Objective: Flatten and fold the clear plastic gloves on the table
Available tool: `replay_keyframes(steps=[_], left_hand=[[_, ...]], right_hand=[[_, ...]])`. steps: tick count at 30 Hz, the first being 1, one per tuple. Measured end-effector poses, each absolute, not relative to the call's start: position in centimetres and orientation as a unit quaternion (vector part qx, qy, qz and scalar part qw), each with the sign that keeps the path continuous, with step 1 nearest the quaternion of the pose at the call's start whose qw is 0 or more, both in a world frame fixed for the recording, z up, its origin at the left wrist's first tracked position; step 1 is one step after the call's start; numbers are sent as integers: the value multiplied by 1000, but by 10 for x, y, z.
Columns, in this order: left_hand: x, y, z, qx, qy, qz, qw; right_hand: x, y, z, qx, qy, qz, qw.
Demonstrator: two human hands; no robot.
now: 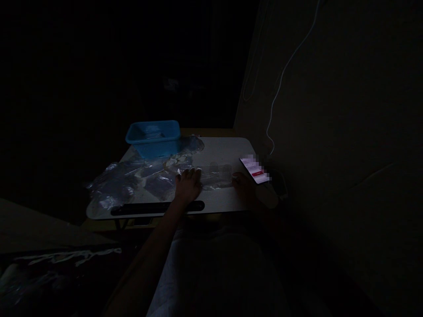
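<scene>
A clear plastic bag point(216, 177) lies flat on the white table point(224, 149). My left hand point(189, 187) rests palm down on its left end, fingers spread. At the bag's right end is my right hand point(243, 185), dim in the shadow, its fingers bent at the edge of the plastic with a small pale bit at the fingertips. More clear plastic bags point(114, 185) lie crumpled in a heap over the left part of the table, with a few pale pieces point(175, 161) among them.
A blue basket point(158, 147) with plastic inside stands at the back left. A lit phone point(254, 170) lies at the table's right edge. A black slot point(142, 208) runs along the front edge. A white cable point(280, 79) hangs on the right wall. The room is very dark.
</scene>
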State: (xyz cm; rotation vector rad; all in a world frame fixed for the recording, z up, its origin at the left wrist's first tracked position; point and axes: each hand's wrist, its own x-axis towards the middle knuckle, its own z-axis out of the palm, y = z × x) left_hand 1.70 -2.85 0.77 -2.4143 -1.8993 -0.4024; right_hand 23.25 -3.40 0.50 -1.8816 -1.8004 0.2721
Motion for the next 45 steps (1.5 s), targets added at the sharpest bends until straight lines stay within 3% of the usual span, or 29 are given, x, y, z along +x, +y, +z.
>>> replay_keyframes(steps=[14,21,29,36,45], left_hand=[[10,-28,4,-788,-609,-89,14],[1,-40,16,-704,-667,-243,-7],[10,-65,22,-693,-703,-145,-68],[24,-53,19,-673,-715,-164,-94],[17,-57,21,-666,-728,-153,-54]], right_hand=[[243,-21,2,-661,-689,100,279],[243,-23,3,-669,-688,101,261],[241,-26,4,-666,-691,84,270],[237,-24,3,-685,-673,94,262],[239,-22,-2,-666,-677,100,297]])
